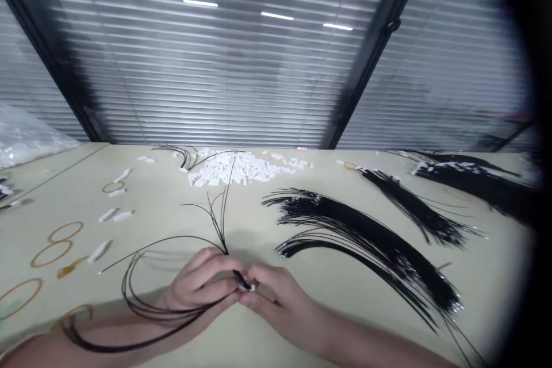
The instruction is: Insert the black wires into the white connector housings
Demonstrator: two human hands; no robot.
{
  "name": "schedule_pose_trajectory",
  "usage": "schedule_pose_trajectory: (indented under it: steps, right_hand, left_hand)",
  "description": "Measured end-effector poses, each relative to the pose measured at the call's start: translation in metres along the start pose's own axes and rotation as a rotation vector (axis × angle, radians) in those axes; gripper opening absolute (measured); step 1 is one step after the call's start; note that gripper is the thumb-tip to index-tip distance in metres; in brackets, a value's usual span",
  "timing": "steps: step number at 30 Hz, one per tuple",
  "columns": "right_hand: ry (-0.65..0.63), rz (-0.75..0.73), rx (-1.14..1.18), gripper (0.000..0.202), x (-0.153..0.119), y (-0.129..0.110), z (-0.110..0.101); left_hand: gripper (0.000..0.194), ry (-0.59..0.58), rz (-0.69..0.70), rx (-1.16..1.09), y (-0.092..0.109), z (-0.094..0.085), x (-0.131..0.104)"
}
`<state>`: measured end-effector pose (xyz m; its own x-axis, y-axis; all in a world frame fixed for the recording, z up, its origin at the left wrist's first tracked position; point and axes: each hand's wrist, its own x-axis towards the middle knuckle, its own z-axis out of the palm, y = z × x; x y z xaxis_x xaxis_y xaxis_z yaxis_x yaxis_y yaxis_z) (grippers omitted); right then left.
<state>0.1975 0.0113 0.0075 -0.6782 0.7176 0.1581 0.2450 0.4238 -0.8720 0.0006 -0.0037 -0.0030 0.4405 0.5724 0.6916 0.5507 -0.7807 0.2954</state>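
Observation:
Between my hands, near the front of the table, is a small white connector (252, 287) with black wires (241, 280) running into it. My left hand (204, 279) is closed around these wires. Some of their loose ends fan out upward past its fingers, and others curve back over the left forearm. My right hand (276, 290) pinches the white connector between thumb and forefinger, its fingertips close to those of the left. Where exactly the wire tips enter the connector is hidden by the fingers.
A heap of white connectors (237, 168) lies at the table's back. To the right are thick bundles of black wires (357, 230). Rubber bands (52, 254) and several loose connectors (99, 251) lie on the left. A clear plastic bag (32, 137) sits at the far left, before window blinds.

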Motion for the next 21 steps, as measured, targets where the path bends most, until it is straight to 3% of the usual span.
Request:
schedule_pose_trajectory:
  steps: [6,12,17,21]
  right_hand:
    - [0.117,-0.224,-0.181,0.023,0.004,0.008,-0.001]
    - [0.061,-0.193,-0.161,0.026,0.005,-0.002,-0.004]
    - [0.109,0.003,0.179,0.031,0.007,-0.003,-0.002]
    - [0.116,0.101,0.565,0.034,0.017,0.005,-0.004]
  left_hand:
    - [0.020,-0.047,-0.089,-0.060,0.005,-0.007,0.002]
    - [0.014,-0.033,-0.143,0.084,0.003,-0.011,0.002]
    - [0.007,0.013,-0.025,0.163,-0.011,-0.014,0.002]
    - [0.016,0.021,-0.149,0.029,-0.012,-0.017,0.002]
